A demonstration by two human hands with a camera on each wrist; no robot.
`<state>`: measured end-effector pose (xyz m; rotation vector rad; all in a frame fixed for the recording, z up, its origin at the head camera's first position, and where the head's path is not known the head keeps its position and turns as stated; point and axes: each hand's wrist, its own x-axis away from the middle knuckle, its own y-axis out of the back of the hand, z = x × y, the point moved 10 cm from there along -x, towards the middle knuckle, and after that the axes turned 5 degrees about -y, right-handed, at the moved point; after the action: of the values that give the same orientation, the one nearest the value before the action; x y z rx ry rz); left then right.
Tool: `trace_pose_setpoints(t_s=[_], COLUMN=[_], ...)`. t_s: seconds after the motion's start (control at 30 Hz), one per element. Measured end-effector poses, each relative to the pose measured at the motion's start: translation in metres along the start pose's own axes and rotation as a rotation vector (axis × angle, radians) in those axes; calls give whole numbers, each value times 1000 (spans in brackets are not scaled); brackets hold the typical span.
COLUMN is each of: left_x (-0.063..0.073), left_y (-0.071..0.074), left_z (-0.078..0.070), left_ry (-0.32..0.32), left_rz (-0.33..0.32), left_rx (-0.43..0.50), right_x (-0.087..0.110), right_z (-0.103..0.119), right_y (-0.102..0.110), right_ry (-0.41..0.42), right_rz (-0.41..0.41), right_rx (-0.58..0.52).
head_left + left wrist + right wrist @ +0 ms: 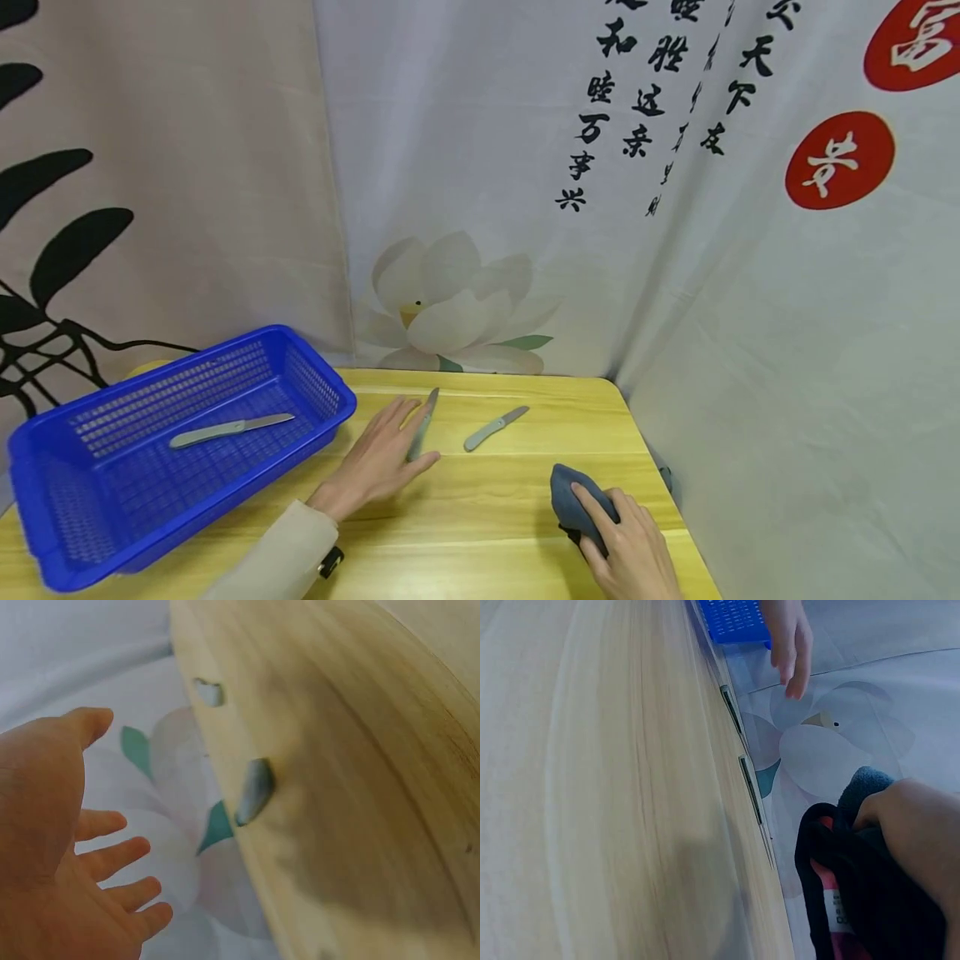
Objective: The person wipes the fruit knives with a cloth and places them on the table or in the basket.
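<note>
My left hand (386,454) hovers over a small knife (417,440) with a pale green handle, fingers spread and holding nothing. The hand partly covers that knife in the head view; the left wrist view shows a gap between them. A second such knife (486,434) lies just to the right on the table. Another knife (217,432) rests inside the blue plastic basket (339,408). At the right, my right hand (633,550) grips a bunched blue-grey cloth (567,496) above the table. Black fabric (885,900) and a pink strip show below that hand in the right wrist view.
The yellow wood-grain table (480,533) ends at a back edge against a hanging curtain (465,167) printed with a lotus and characters. Another stretch of curtain (810,358) runs along the right side. The basket takes up the table's left part.
</note>
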<state>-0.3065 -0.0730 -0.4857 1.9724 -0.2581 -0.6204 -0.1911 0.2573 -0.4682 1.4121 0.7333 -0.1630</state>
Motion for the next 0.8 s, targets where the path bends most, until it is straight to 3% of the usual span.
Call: trace_pose_setpoints(t_s=[0.23, 0.4, 0.63, 0.8], left_x=[-15, -24, -33, -35], left_y=[-30, -45, -55, -58], left_z=[28, 40, 44, 42], left_ry=[101, 157, 193, 175], left_rz=[45, 59, 44, 11], left_rx=[-1, -17, -94, -153], right_x=[0, 2, 4, 5], right_z=[2, 3, 2, 2], right_y=[-1, -3, -5, -6], right_ry=[-2, 7, 2, -2], right_rz=[4, 0, 8, 20], right_rx=[-5, -14, -20, -18])
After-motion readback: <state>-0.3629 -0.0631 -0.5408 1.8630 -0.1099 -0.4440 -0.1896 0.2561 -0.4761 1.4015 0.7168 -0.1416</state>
